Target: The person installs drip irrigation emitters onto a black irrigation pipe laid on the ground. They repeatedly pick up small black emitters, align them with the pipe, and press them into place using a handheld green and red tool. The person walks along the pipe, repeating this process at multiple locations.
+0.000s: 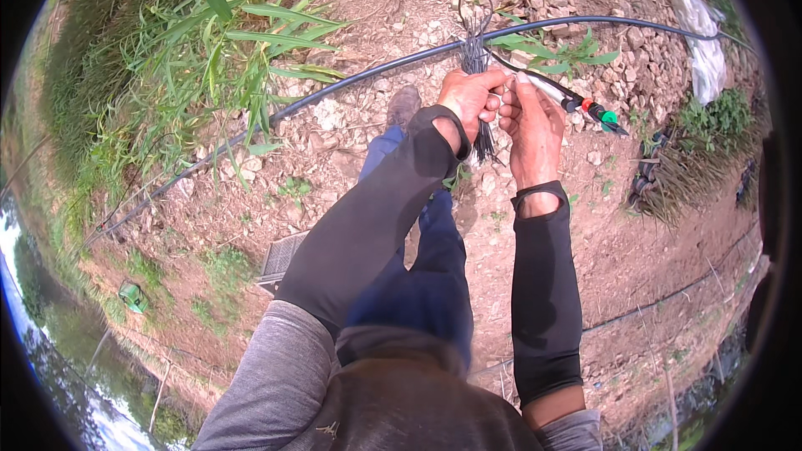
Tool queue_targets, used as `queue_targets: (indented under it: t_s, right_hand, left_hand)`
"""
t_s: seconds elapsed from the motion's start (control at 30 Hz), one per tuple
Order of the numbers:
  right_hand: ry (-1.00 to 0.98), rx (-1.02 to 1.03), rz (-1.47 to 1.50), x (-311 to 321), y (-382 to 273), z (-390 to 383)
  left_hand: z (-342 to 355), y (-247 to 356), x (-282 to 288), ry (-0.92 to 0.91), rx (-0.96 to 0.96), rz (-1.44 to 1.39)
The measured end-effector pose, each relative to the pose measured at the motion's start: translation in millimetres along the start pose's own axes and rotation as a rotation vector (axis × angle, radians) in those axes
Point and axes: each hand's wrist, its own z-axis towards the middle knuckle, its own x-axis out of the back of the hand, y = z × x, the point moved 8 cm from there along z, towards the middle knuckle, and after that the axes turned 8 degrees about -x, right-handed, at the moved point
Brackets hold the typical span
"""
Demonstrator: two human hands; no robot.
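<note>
My left hand (464, 100) is closed around a bundle of thin dark wires (474, 54). Their upper part stands out above the fist, and the loose ends hang out below it. A thin black loop rises from the top of the bundle. Close beside it, my right hand (535, 129) has thumb and fingers pinched together at the left thumb; what lies between them is too small to make out. Just beyond both hands runs a black hose (401, 64). Right of them is a thin dark tube with a white section and black, red and green fittings (596, 110).
Stony reddish soil (334, 146) lies underfoot. Tall grass (200, 50) grows at the left. White plastic sheeting (702, 46) lies at the far right, above a clump of dry grass (681, 179). A grey crate (282, 257) sits beside my left arm, and a green object (132, 296) lies farther left.
</note>
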Motion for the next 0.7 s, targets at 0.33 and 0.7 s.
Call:
queue_targets:
  t_s: [0.33, 0.7]
  right_hand:
    - [0.119, 0.319, -0.384, 20.3, 0.8, 14.2]
    - [-0.084, 0.206, -0.125, 4.6, 23.1, 43.1]
  left_hand:
    - [-8.5, 18.9, -7.6, 0.074, -0.163, 0.203]
    - [-36.1, 44.7, -13.1, 0.182, -0.734, 0.512]
